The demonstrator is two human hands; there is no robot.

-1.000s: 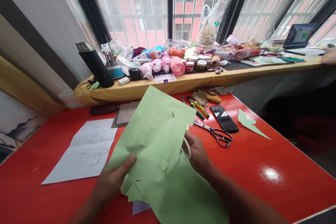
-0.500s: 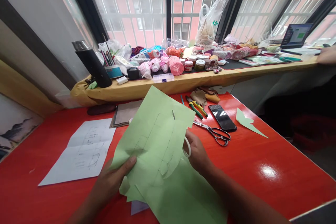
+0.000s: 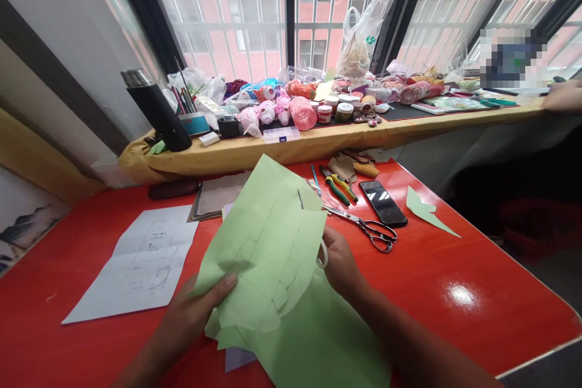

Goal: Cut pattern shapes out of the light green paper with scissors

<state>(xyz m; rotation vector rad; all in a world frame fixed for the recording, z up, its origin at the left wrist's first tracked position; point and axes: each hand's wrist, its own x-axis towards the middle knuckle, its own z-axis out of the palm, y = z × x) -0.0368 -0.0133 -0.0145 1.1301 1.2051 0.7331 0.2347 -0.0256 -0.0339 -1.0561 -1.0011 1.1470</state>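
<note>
So, the left hand [image 3: 195,318] and right hand [image 3: 341,264] each clamp a large green paper sheet [image 3: 268,254] between thumb and fingers, near a pair of scissors [image 3: 364,225].

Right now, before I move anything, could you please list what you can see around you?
table: one, glossy red, under the items below
green paper sheets: at least two, pale green, held over the table
green paper offcut: one, pale green, table's right
scissors: one pair, silver and black, beside the sheets
pliers: one pair, green and yellow, behind the scissors
smartphone: one, black, right of the scissors
sketched paper: one, white, table's left
flask: one, black, on the windowsill
plastic bag: one, white, on the windowsill
jars: several, mixed colours, on the windowsill
another person's hand: one, far right, at the windowsill
left hand: one, gripping the sheets
right hand: one, gripping the sheets
</note>
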